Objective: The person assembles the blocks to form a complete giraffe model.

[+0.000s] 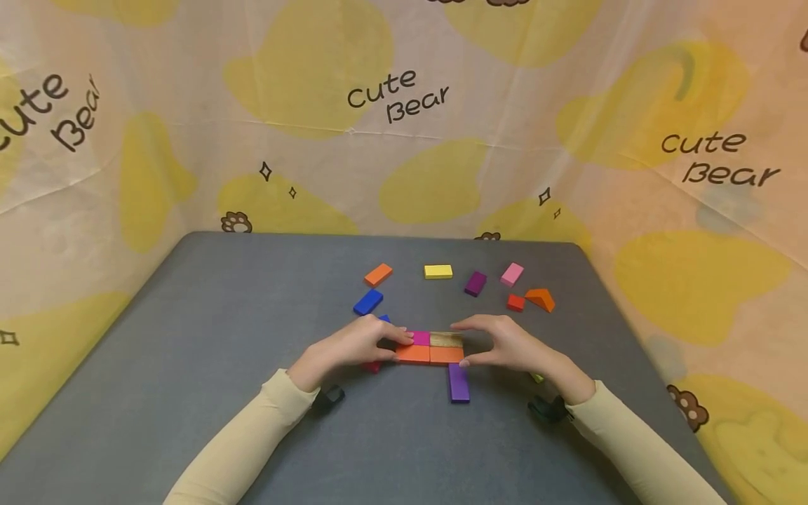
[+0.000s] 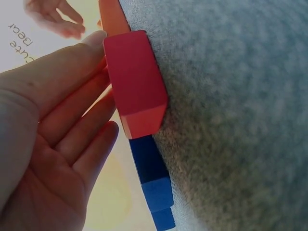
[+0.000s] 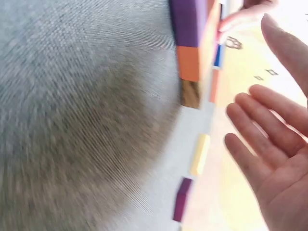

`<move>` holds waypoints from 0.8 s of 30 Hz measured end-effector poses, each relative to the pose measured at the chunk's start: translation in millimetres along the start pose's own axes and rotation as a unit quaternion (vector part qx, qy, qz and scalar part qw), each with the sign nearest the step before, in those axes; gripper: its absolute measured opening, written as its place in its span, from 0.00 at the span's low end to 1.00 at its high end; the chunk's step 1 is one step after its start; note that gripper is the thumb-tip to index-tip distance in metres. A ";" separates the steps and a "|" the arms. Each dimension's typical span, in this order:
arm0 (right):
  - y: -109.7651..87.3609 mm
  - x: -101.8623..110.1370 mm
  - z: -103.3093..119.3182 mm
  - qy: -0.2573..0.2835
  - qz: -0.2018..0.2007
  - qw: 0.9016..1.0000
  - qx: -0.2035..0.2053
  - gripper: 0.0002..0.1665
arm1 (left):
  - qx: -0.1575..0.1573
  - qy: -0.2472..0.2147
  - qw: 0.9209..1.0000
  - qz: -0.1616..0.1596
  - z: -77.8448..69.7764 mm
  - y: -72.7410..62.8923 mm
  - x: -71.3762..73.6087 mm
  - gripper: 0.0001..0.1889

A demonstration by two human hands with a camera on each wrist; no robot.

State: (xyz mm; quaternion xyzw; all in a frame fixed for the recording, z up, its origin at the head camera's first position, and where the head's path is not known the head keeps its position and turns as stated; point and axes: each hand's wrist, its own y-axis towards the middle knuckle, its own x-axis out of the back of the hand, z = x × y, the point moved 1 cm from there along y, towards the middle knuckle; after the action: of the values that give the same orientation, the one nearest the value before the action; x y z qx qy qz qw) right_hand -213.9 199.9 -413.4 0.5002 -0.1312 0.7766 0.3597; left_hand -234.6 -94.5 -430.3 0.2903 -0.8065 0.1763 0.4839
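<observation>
In the head view, four wooden blocks lie together in two rows: a magenta block (image 1: 419,338) and a gold block (image 1: 446,340) behind, an orange block (image 1: 413,355) and a second orange block (image 1: 446,355) in front. My left hand (image 1: 353,345) grips the left end, thumb at the front orange block and fingertips on the magenta one. My right hand (image 1: 514,345) curves around the right end with thumb and fingers spread; the right wrist view shows them apart from the blocks. A purple block (image 1: 459,384) touches the right orange block's front. A red block (image 2: 137,82) lies beside my left thumb.
Behind the hands lie a blue block (image 1: 368,302), an orange block (image 1: 379,274), a yellow block (image 1: 438,271), a dark purple block (image 1: 475,283), a pink block (image 1: 512,274), a small red block (image 1: 515,302) and an orange triangular block (image 1: 541,299) on the grey table (image 1: 252,280).
</observation>
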 end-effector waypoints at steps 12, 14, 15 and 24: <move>8.8 -17.2 -4.4 0.017 0.081 0.996 0.017 0.38 | 0.008 0.002 1.000 0.004 0.9 0.7 0.0 0.19; 6.9 -18.4 -5.5 0.018 0.088 0.996 0.012 0.38 | 0.007 0.007 1.000 0.003 0.8 0.7 0.2 0.19; 6.0 -18.7 -6.0 0.018 0.090 0.996 0.008 0.38 | 0.007 0.008 1.000 0.002 0.8 0.9 0.2 0.19; 2.5 -19.9 -8.2 0.021 0.080 0.996 0.021 0.38 | 0.007 0.009 1.000 0.003 -1.0 2.4 0.3 0.20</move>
State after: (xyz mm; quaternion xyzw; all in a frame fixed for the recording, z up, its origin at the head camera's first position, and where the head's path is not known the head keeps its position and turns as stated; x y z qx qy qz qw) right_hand -216.4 194.2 -434.1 0.4791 -0.1470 0.8158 0.2886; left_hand -235.6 -92.2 -429.6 0.2893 -0.8020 0.1858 0.4884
